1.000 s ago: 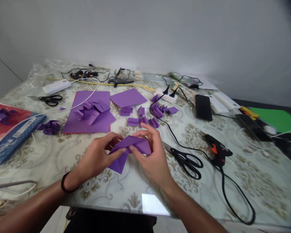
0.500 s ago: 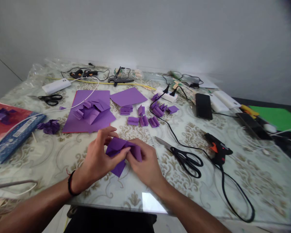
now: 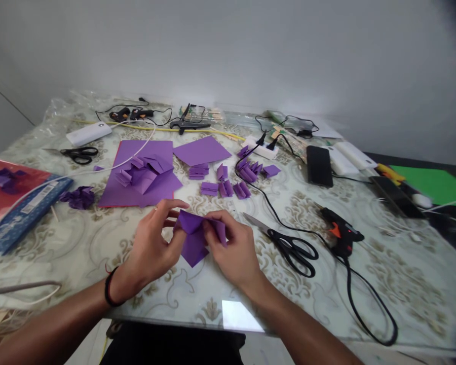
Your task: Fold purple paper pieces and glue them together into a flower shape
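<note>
A folded piece of purple paper (image 3: 194, 244) is held above the near middle of the table, one pointed corner hanging down. My right hand (image 3: 233, 248) pinches its right side between thumb and fingers. At its left edge my left hand (image 3: 157, 241) curls round the paper, thumb and fingers on either side. Beyond my hands lie several small folded purple pieces (image 3: 225, 188). A stack of purple sheets (image 3: 110, 190) with a folded paper form (image 3: 142, 175) on top sits further left. Black-handled scissors (image 3: 291, 248) rest right of my right hand.
A hot glue gun (image 3: 340, 230) with a looping black cord lies at the right. A power strip (image 3: 256, 148), phone (image 3: 319, 166) and white power banks (image 3: 345, 158) stand further back. Crumpled purple paper (image 3: 79, 197) and a red and blue packet (image 3: 26, 213) are left.
My left thumb has drawn back left from the middle of the purple paper to its left edge. The paper and my right hand have shifted slightly right.
</note>
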Tool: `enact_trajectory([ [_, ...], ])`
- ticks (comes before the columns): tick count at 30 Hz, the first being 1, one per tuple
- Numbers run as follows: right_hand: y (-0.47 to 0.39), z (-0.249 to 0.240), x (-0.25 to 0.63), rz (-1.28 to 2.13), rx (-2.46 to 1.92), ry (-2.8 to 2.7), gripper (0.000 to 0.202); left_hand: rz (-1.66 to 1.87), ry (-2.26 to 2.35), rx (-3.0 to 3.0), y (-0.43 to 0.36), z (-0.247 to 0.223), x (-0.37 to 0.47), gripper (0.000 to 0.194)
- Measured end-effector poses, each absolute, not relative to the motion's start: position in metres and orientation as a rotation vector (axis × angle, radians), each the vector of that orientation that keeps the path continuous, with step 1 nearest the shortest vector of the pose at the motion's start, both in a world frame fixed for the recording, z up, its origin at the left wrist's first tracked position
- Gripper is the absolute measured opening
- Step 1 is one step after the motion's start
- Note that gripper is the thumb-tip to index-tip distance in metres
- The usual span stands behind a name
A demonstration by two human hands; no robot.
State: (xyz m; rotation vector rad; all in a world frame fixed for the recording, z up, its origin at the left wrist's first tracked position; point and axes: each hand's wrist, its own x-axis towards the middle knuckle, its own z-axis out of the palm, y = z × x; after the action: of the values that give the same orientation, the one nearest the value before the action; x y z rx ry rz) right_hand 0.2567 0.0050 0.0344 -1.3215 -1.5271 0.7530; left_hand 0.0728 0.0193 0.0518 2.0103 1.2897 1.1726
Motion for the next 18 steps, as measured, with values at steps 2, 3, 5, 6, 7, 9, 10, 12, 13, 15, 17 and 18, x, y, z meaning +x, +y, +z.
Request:
enact_trajectory([
  [2,0.005,0.034,0.257,0.713,-1.303,-1.545,0.005,1.147,1.313,1.954,0.022,0.054,0.073,0.022],
  [3,0.005,0.034,0.258,0.698,-1.296,-1.552,0.005,1.132,1.320,1.928,0.023,0.054,0.073,0.018],
  [5,0.005,0.033,0.258,0.693,-1.285,-1.541,0.008,1.108,1.335,1.884,0.025,0.054,0.072,0.014],
  [6,0.005,0.033,0.258,0.702,-1.283,-1.527,0.010,1.101,1.337,1.868,0.025,0.054,0.072,0.014],
  [7,0.005,0.033,0.259,0.711,-1.286,-1.508,0.011,1.102,1.333,1.856,0.026,0.054,0.072,0.013],
  [9,0.005,0.034,0.259,0.721,-1.293,-1.472,0.014,1.126,1.306,1.829,0.026,0.053,0.071,0.014],
  [10,0.005,0.035,0.260,0.721,-1.293,-1.459,0.015,1.138,1.288,1.811,0.026,0.053,0.071,0.014],
  [12,0.005,0.037,0.261,0.716,-1.283,-1.441,0.016,1.156,1.245,1.762,0.026,0.052,0.071,0.016],
  [13,0.005,0.038,0.262,0.716,-1.276,-1.438,0.017,1.159,1.225,1.734,0.026,0.051,0.070,0.017],
  [15,0.006,0.039,0.265,0.724,-1.276,-1.432,0.019,1.149,1.194,1.685,0.028,0.050,0.070,0.021],
  [17,0.007,0.039,0.267,0.746,-1.278,-1.428,0.023,1.131,1.181,1.651,0.030,0.048,0.068,0.025],
  [18,0.008,0.039,0.268,0.768,-1.275,-1.425,0.024,1.126,1.181,1.639,0.031,0.048,0.067,0.026],
])
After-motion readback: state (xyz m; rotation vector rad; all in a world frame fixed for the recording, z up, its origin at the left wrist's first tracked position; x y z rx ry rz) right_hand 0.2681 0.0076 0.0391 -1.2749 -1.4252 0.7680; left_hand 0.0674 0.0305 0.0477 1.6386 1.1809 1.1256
